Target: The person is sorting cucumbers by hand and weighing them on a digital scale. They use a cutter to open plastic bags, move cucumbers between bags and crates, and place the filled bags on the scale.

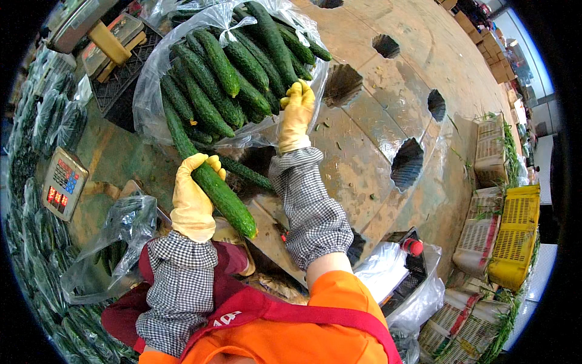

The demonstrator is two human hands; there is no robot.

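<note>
My left hand (195, 195), in a yellow rubber glove, grips a long green cucumber (225, 195) whose far end reaches up to the bag. My right hand (298, 109), gloved alike, has its fingers curled around the near end of another dark cucumber (273, 43). That one lies on top of the pile. Many more cucumbers (211, 95) are heaped in an open clear plastic bag (148, 100), with a knotted bit of film at the back. One further cucumber (248, 175) lies below the bag, partly hidden by my right sleeve.
A digital scale display (65, 184) stands at left, beside bagged cucumbers (45, 255). Deep holes (407, 164) open in the brown floor. Plastic crates (514, 236) line the right. Nearer me are a black crate (416, 273) with white plastic bags (384, 268) and a red-capped bottle (412, 247).
</note>
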